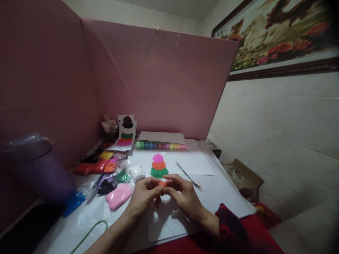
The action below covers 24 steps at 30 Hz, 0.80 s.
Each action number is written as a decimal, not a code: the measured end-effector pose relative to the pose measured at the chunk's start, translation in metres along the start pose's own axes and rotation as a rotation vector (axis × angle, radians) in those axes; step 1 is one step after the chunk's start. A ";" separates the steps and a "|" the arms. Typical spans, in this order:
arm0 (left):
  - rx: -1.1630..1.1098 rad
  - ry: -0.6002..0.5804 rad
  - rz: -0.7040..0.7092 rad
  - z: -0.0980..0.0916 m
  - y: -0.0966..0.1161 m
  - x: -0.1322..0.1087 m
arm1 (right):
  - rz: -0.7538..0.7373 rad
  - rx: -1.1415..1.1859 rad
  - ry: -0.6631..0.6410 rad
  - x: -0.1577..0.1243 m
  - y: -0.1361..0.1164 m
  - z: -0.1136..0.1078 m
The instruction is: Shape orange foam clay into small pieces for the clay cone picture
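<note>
A small lump of orange modelling clay [162,184] is pinched between the fingertips of my left hand [148,192] and my right hand [182,194]. Both hands hover over a white sheet of paper [156,229] near the front of the table. Just beyond them, a clay figure lies on the white paper: a pink round [158,158] at the top, an orange layer [158,165] in the middle and a green layer [159,172] at the bottom. Metal tools [188,176] rest to the right of it.
Bags of coloured clay, one pink [119,196], crowd the table's left side. A purple container [39,169] stands at far left. Behind lie a pack of coloured pens [161,145] and a sheet with clay shapes [125,134]. A cardboard box [249,176] sits right of the table.
</note>
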State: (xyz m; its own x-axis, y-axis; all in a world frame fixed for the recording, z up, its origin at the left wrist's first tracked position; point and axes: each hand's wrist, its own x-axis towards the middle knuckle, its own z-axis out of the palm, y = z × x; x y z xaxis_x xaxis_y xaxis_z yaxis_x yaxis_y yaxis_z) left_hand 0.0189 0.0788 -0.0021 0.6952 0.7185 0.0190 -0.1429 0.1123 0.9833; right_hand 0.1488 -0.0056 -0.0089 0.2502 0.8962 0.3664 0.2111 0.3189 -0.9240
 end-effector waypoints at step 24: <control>-0.004 -0.081 0.027 0.001 0.003 -0.002 | -0.202 -0.313 -0.001 -0.001 0.000 -0.006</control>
State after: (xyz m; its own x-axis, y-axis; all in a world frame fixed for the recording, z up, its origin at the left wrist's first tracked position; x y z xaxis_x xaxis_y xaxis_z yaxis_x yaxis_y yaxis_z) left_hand 0.0178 0.0772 0.0011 0.7460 0.6632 0.0604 -0.1651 0.0963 0.9816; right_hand 0.1543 -0.0086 -0.0089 0.1733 0.8248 0.5382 0.5349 0.3800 -0.7546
